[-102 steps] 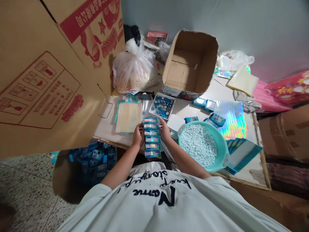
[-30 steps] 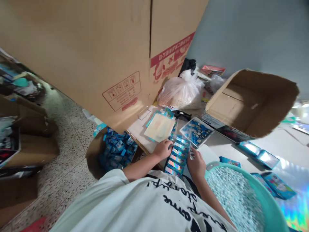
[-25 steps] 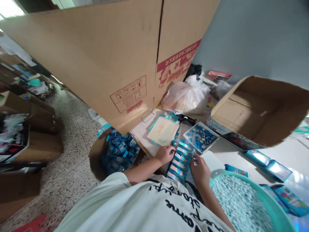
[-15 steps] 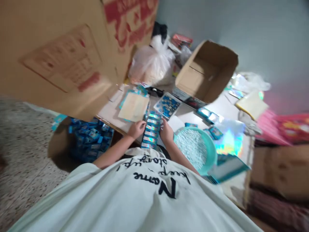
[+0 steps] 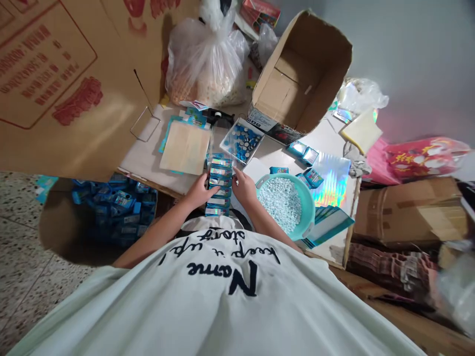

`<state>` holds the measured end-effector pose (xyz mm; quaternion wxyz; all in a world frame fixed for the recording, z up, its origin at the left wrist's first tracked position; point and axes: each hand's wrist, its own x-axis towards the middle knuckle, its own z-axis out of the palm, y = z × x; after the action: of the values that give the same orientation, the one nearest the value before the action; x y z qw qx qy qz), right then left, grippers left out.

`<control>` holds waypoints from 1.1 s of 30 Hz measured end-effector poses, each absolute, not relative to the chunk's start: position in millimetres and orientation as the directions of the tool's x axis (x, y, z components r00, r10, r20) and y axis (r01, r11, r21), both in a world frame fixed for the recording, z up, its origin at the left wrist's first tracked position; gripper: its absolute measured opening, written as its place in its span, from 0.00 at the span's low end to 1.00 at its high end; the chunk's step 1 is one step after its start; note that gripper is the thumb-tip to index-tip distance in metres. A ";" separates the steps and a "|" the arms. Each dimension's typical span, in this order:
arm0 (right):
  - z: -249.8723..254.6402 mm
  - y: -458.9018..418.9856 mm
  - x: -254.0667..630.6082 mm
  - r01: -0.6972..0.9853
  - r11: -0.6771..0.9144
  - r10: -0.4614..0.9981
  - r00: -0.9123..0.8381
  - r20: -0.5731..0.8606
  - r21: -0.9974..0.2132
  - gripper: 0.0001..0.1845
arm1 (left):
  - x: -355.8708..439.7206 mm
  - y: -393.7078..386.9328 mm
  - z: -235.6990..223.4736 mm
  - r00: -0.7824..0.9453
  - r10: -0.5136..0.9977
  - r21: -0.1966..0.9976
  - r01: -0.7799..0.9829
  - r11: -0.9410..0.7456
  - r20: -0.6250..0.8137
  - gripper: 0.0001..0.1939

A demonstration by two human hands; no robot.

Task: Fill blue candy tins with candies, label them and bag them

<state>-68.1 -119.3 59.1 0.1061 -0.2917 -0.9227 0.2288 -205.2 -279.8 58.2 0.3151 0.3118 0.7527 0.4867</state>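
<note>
Here, right up against the white shirt [image 5: 230, 296], a row of blue packs [image 5: 219, 192] sits lined up between the two hands, about six deep. The left hand [image 5: 199, 192] has its grip closed on the row's side, thumb laid over the top. The right hand [image 5: 245, 188] has its fingertips drawn close together by the far end; whether that grip has hold of a pack, I can't tell. So the lining-up looks done, I'd say; whether each pack is filled or sealed, no telling from here. Low on the left, a round carton [image 5: 55, 235] holds a big jumble of loose packs [image 5: 124, 200], not in any row. To the right, the teal basin [image 5: 308, 217] is heaped with pale pellets [image 5: 284, 202], plenty unused. Beyond the row, a tray of blue and white discs [image 5: 243, 141] is well stocked, and farther back on the tabletop [image 5: 143, 160] stands an open cardboard box [image 5: 293, 94].
</note>
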 end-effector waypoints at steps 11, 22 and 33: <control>62.6 -138.2 -46.1 0.511 0.684 0.629 -0.775 0.065 -0.521 0.22 | -189.7 -278.5 62.9 -0.764 0.640 0.908 0.211 0.363 -0.078 0.17; 49.5 -131.7 -43.1 0.348 0.411 0.510 -0.854 -0.104 -0.842 0.52 | -194.9 -285.8 40.5 -0.591 0.794 0.983 0.015 0.184 -0.140 0.40; 58.2 -134.9 -7.6 0.331 0.231 0.347 -0.907 -0.240 -0.915 0.55 | -187.4 -281.9 40.2 -0.627 0.689 0.930 -0.198 0.310 -0.364 0.44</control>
<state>-7.6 -134.9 58.2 0.0073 -0.2161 -0.7845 0.5812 -187.4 -281.9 40.2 0.3956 0.1739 0.7061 0.5610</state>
